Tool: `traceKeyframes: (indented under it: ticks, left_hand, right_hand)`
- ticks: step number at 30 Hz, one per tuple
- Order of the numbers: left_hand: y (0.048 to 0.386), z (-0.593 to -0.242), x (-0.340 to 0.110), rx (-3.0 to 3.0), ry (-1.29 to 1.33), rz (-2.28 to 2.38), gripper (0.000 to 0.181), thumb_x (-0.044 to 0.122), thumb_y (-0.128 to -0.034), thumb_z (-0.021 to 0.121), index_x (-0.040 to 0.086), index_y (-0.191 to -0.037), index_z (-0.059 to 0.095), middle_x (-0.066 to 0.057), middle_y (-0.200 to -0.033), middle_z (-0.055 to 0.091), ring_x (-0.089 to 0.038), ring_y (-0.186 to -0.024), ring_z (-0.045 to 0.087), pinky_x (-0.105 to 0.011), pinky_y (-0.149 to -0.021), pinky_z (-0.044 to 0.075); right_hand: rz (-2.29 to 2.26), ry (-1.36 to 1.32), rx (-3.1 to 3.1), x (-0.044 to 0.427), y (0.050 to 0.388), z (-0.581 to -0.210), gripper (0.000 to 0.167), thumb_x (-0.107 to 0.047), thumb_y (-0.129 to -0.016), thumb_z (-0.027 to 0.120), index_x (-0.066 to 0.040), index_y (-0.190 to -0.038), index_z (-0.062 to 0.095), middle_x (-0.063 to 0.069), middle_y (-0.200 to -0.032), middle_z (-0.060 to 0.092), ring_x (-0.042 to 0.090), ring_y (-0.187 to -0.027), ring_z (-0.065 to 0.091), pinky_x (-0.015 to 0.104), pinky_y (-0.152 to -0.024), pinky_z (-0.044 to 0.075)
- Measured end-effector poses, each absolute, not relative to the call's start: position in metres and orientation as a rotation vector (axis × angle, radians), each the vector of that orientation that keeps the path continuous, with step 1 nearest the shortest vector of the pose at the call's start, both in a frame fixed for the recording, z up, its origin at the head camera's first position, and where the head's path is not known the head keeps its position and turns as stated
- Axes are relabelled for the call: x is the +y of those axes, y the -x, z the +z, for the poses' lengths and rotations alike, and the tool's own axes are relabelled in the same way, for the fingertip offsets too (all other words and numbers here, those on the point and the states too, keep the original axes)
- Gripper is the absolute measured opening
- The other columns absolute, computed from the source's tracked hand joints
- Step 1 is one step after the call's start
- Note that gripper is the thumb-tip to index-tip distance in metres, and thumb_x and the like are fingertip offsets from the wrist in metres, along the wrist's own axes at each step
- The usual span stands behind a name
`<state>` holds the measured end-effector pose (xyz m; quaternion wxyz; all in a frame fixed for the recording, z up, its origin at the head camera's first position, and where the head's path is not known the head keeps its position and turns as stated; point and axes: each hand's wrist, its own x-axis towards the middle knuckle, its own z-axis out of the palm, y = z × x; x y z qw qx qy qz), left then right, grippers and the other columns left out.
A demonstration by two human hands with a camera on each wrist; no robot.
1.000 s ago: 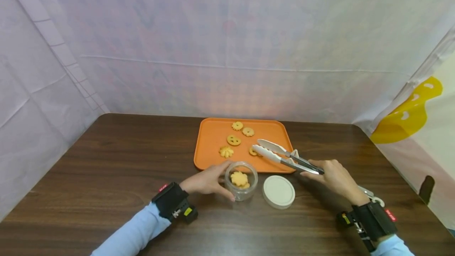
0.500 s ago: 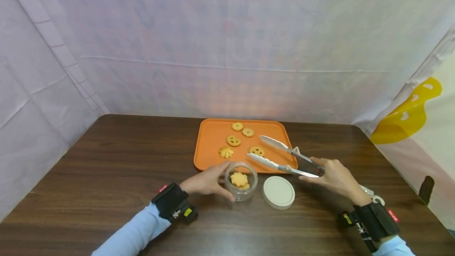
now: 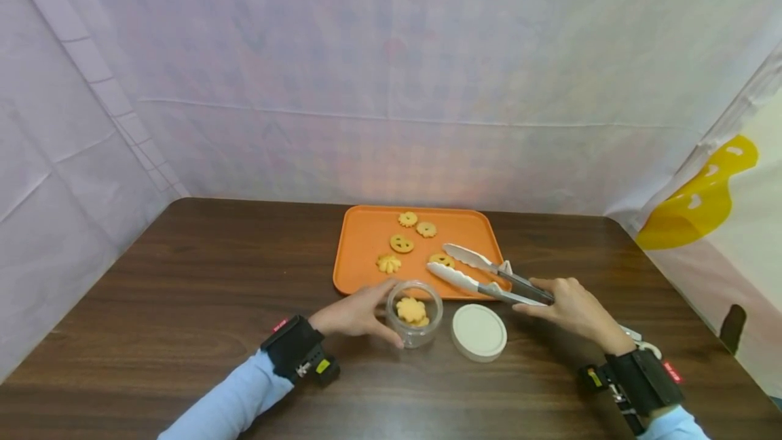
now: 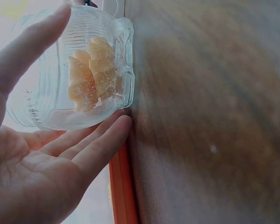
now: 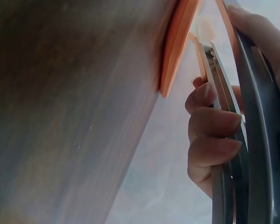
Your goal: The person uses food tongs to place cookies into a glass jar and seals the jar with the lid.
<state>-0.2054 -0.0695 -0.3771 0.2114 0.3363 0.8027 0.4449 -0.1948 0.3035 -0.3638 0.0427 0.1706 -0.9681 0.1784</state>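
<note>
Jar [image 3: 417, 338] in left hand's [image 3: 360, 311] thumb-and-finger clasp, tongs [image 3: 518, 282] in right hand's [image 3: 574, 304] curled grip, cookie [image 3: 438, 261] near their tips.

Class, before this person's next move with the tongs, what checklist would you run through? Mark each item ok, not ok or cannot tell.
1. Clear round glass jar uncovered: ok; the round white lid lies beside it on the dark brown wood-grain table.
2. Left-hand grip around the jar: ok; thumb and fingers are on opposite sides.
3. Right-hand grip on the long silver metal tongs: ok.
4. Tongs spread apart: ok.
5. Tongs touching the round yellow cookie with cut-out holes on the orange rectangular tray: cannot tell; contact is unclear.
6. Space in jar: ok; the pale yellow scalloped cookies sit low, with room above.
</note>
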Motion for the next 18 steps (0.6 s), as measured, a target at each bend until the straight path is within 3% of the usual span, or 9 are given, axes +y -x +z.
traceKeyframes:
  ticks: [7,12,15,18]
  left_hand:
    - [0.2052,-0.3777,-0.07,2.212,-0.935,1.247,0.079,0.008,-0.0812,0.083,-0.002,-0.145,0.036,-0.026,-0.146,0.046,-0.041,-0.136,0.047,-0.043,-0.107,0.051]
    - [0.2048,-0.3775,-0.07,2.206,-0.929,1.251,0.079,0.007,-0.0812,0.083,-0.002,-0.145,0.036,-0.027,-0.146,0.046,-0.042,-0.136,0.047,-0.042,-0.107,0.051]
    - [0.2047,-0.3771,-0.0698,2.214,-0.926,1.247,0.079,0.008,-0.0809,0.083,-0.002,-0.144,0.037,-0.027,-0.146,0.046,-0.042,-0.136,0.047,-0.043,-0.107,0.051]
    - [0.2048,-0.3766,-0.0697,2.225,-0.926,1.238,0.079,0.008,-0.0808,0.083,-0.002,-0.144,0.037,-0.026,-0.145,0.047,-0.041,-0.136,0.047,-0.043,-0.107,0.05]
  right_hand:
    - [0.495,-0.582,-2.895,0.3026,0.1942,-0.3656,0.052,-0.036,-0.084,0.079,0.007,-0.113,0.072,-0.005,-0.061,0.049,0.007,-0.051,0.04,0.021,-0.047,0.036]
    - [0.452,-0.572,-2.869,0.3031,0.1931,-0.3678,0.051,-0.035,-0.084,0.079,0.007,-0.113,0.072,0.011,-0.074,0.07,0.01,-0.055,0.046,0.024,-0.048,0.039]
    - [0.429,-0.589,-2.849,0.3036,0.1933,-0.3686,0.048,-0.034,-0.084,0.079,0.006,-0.111,0.073,0.017,-0.084,0.074,0.01,-0.057,0.049,0.025,-0.049,0.042]
    - [0.408,-0.621,-2.821,0.3039,0.1936,-0.3691,0.046,-0.034,-0.084,0.079,0.005,-0.109,0.074,0.015,-0.082,0.074,0.009,-0.056,0.049,0.025,-0.049,0.043]
